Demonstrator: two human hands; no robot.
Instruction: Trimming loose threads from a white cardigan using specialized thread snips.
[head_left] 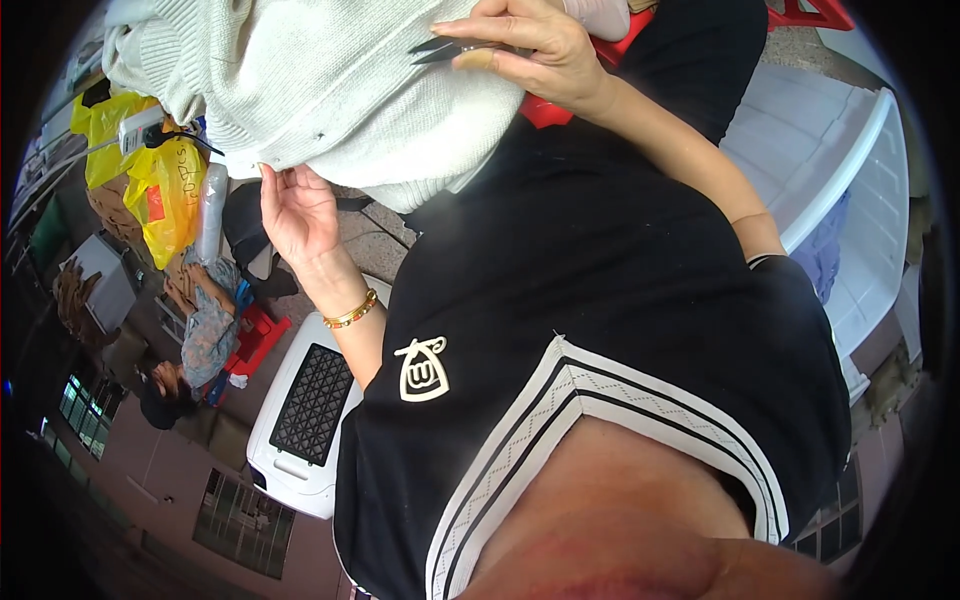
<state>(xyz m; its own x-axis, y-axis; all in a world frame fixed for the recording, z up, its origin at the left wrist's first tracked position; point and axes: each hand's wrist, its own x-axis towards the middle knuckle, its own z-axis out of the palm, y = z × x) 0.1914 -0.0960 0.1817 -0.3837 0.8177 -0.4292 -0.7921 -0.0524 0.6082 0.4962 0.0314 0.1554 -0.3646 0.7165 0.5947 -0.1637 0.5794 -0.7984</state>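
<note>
A pale grey knitted sweater (330, 90) with ribbed edges lies spread at the top of the view and hangs down over my lap. My left hand (302, 218), palm turned up and a bead bracelet on its wrist, pinches the sweater's edge between thumb and fingers. Over the knit on the other side, my right hand (545, 60) holds small thread snips (436, 51). Their two dark blades are apart and point left, just above the fabric. A few dark specks (319, 135) show on the sweater between my hands.
Yellow plastic bags (170, 190) and a white device with a black cable (140, 130) lie at the left. A white box with a black grille (310, 400) stands beside me. Another person (210, 320) sits farther left. A white plastic bin (870, 210) is at my right.
</note>
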